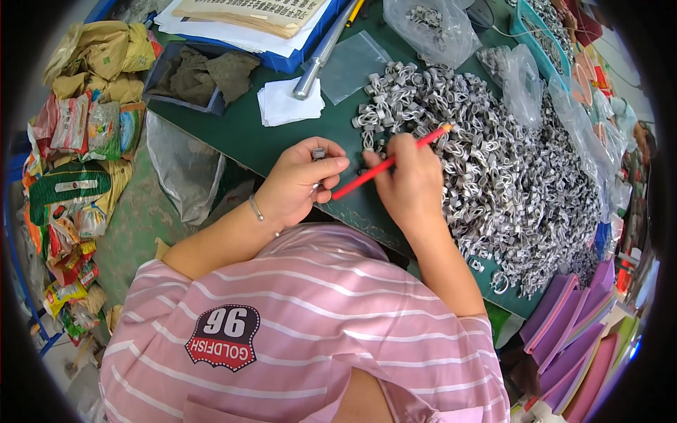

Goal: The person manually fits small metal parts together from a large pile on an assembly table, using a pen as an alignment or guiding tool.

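Observation:
My left hand (296, 176) is curled in front of me at the table's near edge, thumb and fingers closed on a small ribbed metal fitting (318, 152). A bit more metal shows lower in that palm, too small to make out. Just to its right, my right hand (415, 185) grips a red pencil (358, 181), which slants across the fingers. Its fingertips are at the left edge of a large heap of small grey metal fittings (515, 176) with ribbed heads and loops. Whether those fingertips also pinch a fitting is hidden.
On the green table (240, 137) lie white cards (282, 106), a silver metal rod (321, 60), a clear plastic bag (352, 67) and a blue tray (282, 62) with papers. A bin (211, 104) holds grey cloth. Purple folders (564, 317) stand right; bags and wrappers (77, 183) lie left.

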`<state>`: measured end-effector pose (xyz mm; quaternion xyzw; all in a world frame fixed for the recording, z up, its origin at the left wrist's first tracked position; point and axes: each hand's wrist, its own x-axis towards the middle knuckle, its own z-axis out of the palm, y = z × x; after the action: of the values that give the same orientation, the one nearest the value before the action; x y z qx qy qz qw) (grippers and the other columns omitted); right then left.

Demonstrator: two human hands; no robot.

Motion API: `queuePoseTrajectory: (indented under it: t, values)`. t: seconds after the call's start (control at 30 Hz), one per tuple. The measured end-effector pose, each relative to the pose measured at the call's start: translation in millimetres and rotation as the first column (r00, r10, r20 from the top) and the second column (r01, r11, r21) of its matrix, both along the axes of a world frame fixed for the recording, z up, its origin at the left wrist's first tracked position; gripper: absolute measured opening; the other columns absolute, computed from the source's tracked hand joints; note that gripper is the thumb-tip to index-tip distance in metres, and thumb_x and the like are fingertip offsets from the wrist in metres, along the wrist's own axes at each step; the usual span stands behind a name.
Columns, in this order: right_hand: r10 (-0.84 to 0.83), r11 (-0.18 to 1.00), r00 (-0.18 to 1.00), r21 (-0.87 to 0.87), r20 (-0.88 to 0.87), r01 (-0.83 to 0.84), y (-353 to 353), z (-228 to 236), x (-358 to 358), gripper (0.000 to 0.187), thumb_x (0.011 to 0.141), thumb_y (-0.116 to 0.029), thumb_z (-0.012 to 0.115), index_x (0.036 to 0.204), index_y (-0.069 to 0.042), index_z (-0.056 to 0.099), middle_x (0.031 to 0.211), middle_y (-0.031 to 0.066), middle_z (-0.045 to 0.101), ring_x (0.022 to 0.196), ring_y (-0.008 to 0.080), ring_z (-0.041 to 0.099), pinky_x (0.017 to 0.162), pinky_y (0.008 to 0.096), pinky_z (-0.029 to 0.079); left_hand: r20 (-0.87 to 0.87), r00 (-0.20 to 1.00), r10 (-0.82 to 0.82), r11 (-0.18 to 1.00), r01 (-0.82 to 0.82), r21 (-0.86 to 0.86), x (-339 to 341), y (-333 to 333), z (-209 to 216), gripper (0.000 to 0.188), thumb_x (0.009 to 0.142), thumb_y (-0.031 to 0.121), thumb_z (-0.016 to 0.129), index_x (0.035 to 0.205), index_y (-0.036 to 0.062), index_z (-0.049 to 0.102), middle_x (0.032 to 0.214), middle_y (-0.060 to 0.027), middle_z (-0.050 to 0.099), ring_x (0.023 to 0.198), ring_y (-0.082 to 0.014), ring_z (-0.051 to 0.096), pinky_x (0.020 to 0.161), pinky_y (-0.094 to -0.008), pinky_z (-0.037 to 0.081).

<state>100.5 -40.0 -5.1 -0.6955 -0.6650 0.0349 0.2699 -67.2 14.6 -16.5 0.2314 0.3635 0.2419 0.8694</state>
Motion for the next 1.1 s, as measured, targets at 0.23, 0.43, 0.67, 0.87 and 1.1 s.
queuePoseTrajectory:
  t: [0.23, 0.43, 0.67, 0.87, 1.1]
  values:
    - [0.035, 0.999, 0.999, 0.023, -0.025, -0.035, -3, -10, 4, 0.020, 0.062, -0.003, 0.062, 0.070, -0.008, 0.045, 0.066, 0.0068, 0.051, 0.065, 0.0276, 0.051, 0.058, 0.0379, 0.036, -0.102, 0.992, -0.071, 0.988, 0.084, 0.128, 5, -6, 0, 0.022, 0.079, 0.004, 0.061, 0.099, 0.0016, 0.052, 0.074, 0.0007, 0.048, 0.053, -0.0032, 0.040, 0.040, -0.0166, 0.028]
    - [0.329, 0.918, 0.887, 0.330, -0.323, -0.221, -19, 1, -2, 0.031, 0.060, 0.004, 0.067, 0.074, -0.007, 0.041, 0.079, 0.0087, 0.060, 0.068, 0.0270, 0.056, 0.058, 0.0348, 0.043, -0.271, 0.946, -0.179, 0.886, 0.275, 0.373, 12, -4, 4, 0.016, 0.081, 0.006, 0.060, 0.095, -0.0006, 0.057, 0.072, -0.0046, 0.055, 0.049, -0.0022, 0.038, 0.040, -0.0160, 0.027]
    - [0.076, 0.993, 0.535, 0.111, -0.841, 0.033, -43, 3, -3, 0.018, 0.083, 0.003, 0.051, 0.080, -0.002, 0.034, 0.083, 0.0170, 0.059, 0.062, 0.0132, 0.058, 0.055, 0.0219, 0.048, 0.012, 0.993, -0.120, 0.989, 0.118, 0.094, 9, -5, 10, 0.018, 0.081, 0.007, 0.059, 0.096, -0.0020, 0.056, 0.078, -0.0099, 0.059, 0.049, -0.0035, 0.040, 0.041, -0.0161, 0.030]
    - [0.228, 0.973, 0.110, 0.228, -0.967, -0.012, -44, 0, -4, 0.023, 0.079, 0.008, 0.055, 0.076, -0.005, 0.036, 0.087, 0.0175, 0.057, 0.070, 0.0178, 0.060, 0.063, 0.0270, 0.052, 0.018, 0.993, -0.115, 0.832, 0.087, 0.548, 11, -11, 17, 0.029, 0.067, -0.007, 0.068, 0.093, 0.0001, 0.058, 0.086, -0.0048, 0.056, 0.071, -0.0068, 0.050, 0.063, -0.0196, 0.040]
    - [0.330, 0.922, 0.615, 0.385, -0.716, -0.047, -46, -11, -3, 0.032, 0.072, 0.007, 0.065, 0.074, -0.005, 0.036, 0.091, 0.0180, 0.057, 0.074, 0.0208, 0.060, 0.064, 0.0280, 0.050, -0.016, 0.996, -0.091, 0.651, 0.072, 0.756, 13, -12, 14, 0.025, 0.069, -0.005, 0.068, 0.091, 0.0003, 0.057, 0.083, -0.0039, 0.054, 0.066, -0.0073, 0.049, 0.057, -0.0191, 0.038]
